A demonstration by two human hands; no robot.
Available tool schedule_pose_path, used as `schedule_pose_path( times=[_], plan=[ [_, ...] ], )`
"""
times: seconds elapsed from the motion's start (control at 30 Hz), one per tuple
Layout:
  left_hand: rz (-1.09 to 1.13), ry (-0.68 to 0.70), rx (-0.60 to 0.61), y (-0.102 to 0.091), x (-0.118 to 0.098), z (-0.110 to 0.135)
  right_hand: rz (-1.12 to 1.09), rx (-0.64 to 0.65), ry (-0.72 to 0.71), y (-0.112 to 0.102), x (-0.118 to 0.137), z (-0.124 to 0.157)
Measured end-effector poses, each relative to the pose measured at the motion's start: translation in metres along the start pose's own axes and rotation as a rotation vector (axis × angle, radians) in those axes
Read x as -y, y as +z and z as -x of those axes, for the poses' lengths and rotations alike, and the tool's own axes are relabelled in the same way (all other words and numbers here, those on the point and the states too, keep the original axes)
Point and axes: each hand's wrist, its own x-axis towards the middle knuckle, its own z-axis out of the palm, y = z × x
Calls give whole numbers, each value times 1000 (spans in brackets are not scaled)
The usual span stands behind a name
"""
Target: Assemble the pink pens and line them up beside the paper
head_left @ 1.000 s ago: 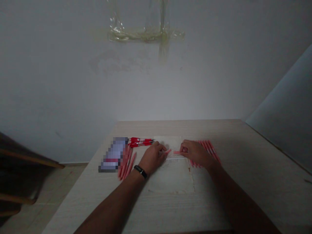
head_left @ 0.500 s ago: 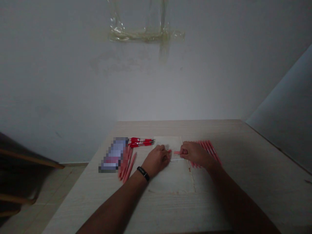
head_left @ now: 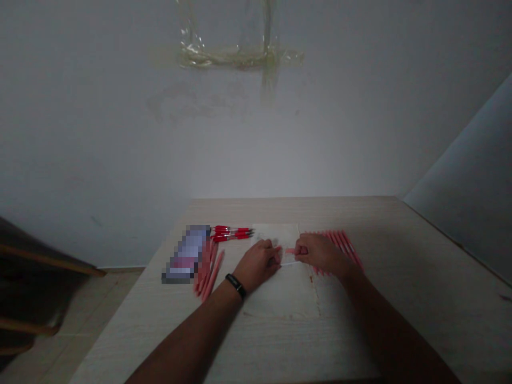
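Note:
My left hand [head_left: 258, 264], with a black band on the wrist, is closed around a pink pen part whose end [head_left: 278, 248] shows at the fingertips. Facing it across a small gap, my right hand [head_left: 316, 249] pinches another pink pen part [head_left: 289, 250], which points left. Just below the fingers a thin white stick [head_left: 289, 263] spans between the hands; which hand touches it, I cannot tell. Partly under my right hand and wrist lies a row of pink pens [head_left: 347, 246]. Left of my left hand are several pink pen barrels [head_left: 213, 276].
Several red pens [head_left: 232, 234] with dark tips lie at the back left, beside a blurred-out, phone-like object [head_left: 187, 253]. A pale rectangular sheet [head_left: 280, 298] is on the wooden table [head_left: 256, 346] under the hands. The wall [head_left: 296, 154] rises behind the table.
Both hands stay almost in place, each with its pink part. The thin white stick has tilted slightly, and a little more of it shows near my right hand.

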Motion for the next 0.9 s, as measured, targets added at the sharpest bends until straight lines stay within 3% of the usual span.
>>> schedule_pose_path(
  times=[0.2, 0.37, 0.73, 0.9],
  plan=[
    [-3, 22, 14, -1, 2, 1, -81, 8, 31, 2, -5, 1],
    [-1, 8, 41, -3, 3, 2, -22, 9, 2, 1, -4, 1],
    [-22, 8, 56, 0, 3, 2, -52, 131, 113, -2, 4, 0],
    [-28, 2, 59, -1, 2, 2, -80, 124, 131, 1, 2, 0]
  ],
)
